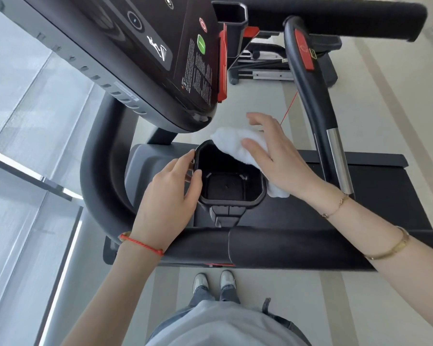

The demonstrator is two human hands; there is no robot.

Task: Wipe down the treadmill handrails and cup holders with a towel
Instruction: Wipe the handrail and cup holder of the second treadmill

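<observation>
A black cup holder [231,202] with a square well hangs below the treadmill console [140,46]. My left hand [168,196] grips its left rim, thumb on the upper corner and fingers curled on the edge. My right hand [278,156] lies with straight, spread fingers on a white towel [229,142] and presses it on the holder's upper right rim. One end of the towel sticks out under my wrist. The padded black handrail [273,245] runs across just below both forearms.
A curved black handrail [95,171] bends round at the left. A second rail [310,91] with a red stop button and a chrome section rises at the right. Another cup holder [231,13] sits at the top. The treadmill belt [385,181] lies right. A red cord [289,107] hangs near my fingers.
</observation>
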